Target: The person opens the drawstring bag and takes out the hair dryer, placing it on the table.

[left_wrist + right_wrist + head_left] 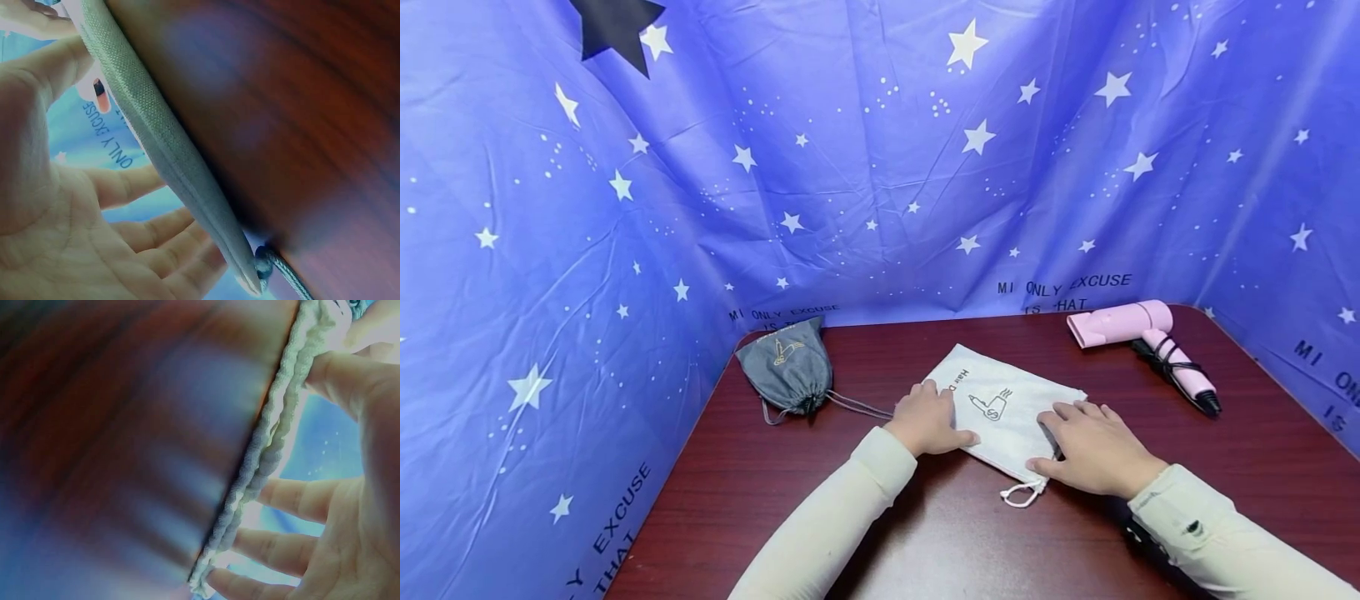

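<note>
A white drawstring pouch (1000, 417) printed with a hair dryer lies flat on the table between my hands. My left hand (928, 417) rests on its left end, thumb at the near edge and fingers toward the far side. In the left wrist view those fingers (134, 185) are fairly straight against the edge of the pouch (169, 144). My right hand (1097, 446) touches the right end, beside the gathered mouth and a white cord loop (1021, 495). The right wrist view shows its spread fingers (300, 500) touching the ruffled mouth edge (256, 469).
A grey drawstring pouch (790, 367) with a gold dryer print lies at the back left, its cords trailing toward my left hand. At the back right lies a pink hair dryer (1120, 323) with its black cord wrapped around the handle. A blue star-patterned cloth (865, 167) surrounds the table (737, 475).
</note>
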A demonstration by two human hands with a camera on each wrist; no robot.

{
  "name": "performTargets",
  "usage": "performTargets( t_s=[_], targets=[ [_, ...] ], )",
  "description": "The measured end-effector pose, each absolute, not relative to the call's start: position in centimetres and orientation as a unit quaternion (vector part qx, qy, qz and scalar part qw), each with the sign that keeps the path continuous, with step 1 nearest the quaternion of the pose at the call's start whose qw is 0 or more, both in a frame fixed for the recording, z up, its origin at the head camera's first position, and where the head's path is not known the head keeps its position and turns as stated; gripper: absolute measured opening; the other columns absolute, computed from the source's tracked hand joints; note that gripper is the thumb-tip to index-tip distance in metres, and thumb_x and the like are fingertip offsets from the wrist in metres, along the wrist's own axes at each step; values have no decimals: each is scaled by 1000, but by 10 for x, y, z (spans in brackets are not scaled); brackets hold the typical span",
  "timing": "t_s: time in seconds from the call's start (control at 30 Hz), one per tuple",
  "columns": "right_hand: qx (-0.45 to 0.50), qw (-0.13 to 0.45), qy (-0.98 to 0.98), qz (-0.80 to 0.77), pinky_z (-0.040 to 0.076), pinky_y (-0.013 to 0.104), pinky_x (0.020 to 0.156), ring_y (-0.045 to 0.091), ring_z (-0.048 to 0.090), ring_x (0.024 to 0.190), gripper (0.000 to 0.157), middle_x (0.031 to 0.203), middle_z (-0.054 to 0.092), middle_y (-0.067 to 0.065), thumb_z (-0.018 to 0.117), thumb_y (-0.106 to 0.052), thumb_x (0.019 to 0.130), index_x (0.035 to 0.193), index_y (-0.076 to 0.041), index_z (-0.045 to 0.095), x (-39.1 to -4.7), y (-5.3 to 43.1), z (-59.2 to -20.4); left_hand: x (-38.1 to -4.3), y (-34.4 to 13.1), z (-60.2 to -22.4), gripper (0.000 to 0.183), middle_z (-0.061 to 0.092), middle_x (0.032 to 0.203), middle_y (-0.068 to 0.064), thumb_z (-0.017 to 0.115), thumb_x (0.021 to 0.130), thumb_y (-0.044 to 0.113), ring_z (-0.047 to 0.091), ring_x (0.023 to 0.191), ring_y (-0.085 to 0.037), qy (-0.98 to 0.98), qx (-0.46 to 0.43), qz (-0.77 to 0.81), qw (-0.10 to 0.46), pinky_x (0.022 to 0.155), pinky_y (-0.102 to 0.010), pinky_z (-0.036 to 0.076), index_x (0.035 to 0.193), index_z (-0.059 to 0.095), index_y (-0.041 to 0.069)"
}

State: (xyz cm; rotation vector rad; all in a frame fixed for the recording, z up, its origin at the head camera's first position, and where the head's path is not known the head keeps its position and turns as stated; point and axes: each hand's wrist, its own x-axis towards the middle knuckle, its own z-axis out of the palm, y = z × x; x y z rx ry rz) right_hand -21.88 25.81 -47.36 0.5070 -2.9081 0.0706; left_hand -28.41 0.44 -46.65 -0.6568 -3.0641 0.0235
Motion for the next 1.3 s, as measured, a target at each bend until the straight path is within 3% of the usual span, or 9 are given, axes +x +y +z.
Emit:
performTargets(
  t_s=[0.47,0.93,1.3],
  targets=[
    [159,100,-982,19,33,70,90,51,50,113,74,120,59,19,63,-71,72,116,-11,63,-215,279,-470,-286,26,-470,82,55,119,-6,49,76,78,53,104,-23,-968,-244,48,18,82,-36,49,127,57,14],
    [130,88,-987,33,33,72,87,50,49,114,80,122,58,21,60,-75,71,118,-10,62,-215,293,-470,-290,47,-468,80,57,118,0,53,74,78,51,112,-17,-968,-242,70,23,85,-33,49,128,56,19],
    [111,91,-988,54,40,67,77,47,52,111,81,119,61,18,61,-77,70,116,-10,63,-216,308,-472,-295,66,-469,79,57,121,2,54,72,79,55,107,-19,-971,-233,59,14,77,-38,51,129,55,23]
  ],
)
